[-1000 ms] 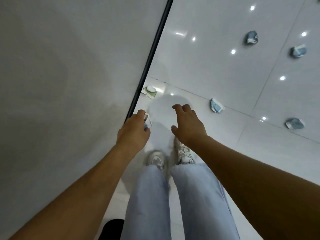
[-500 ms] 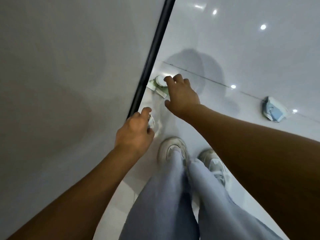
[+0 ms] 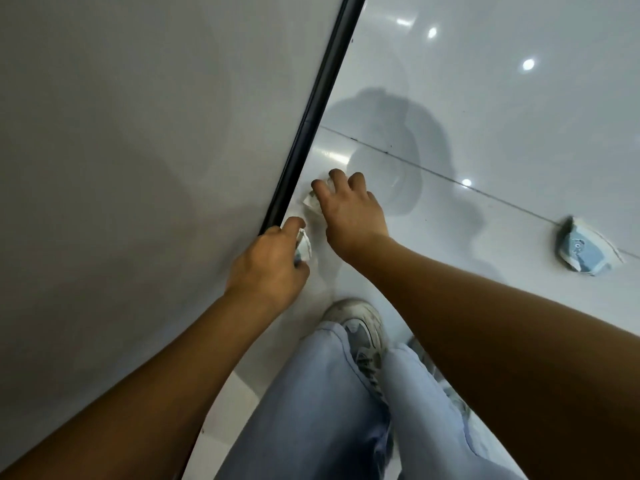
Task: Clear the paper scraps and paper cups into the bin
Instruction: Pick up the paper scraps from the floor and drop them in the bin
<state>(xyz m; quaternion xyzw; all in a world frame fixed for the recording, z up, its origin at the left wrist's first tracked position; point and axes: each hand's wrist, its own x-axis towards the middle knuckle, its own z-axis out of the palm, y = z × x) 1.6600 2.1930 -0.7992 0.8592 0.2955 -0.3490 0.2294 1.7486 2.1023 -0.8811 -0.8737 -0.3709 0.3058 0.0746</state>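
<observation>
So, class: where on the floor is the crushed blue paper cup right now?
In the head view the crushed blue paper cup lies on the white floor tile at far right, beside the dark grout line, well to the right of the right hand.

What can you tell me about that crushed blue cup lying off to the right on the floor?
The crushed paper cup lies on its side on the glossy white floor tile, just by a dark grout line. It looks like thin paper, pale blue with a darker blue printed figure, and its white rim is bent and flattened out of round. It is squashed and creased, not upright. Nothing touches it but the floor; both hands are well away from it, to its left.
</observation>
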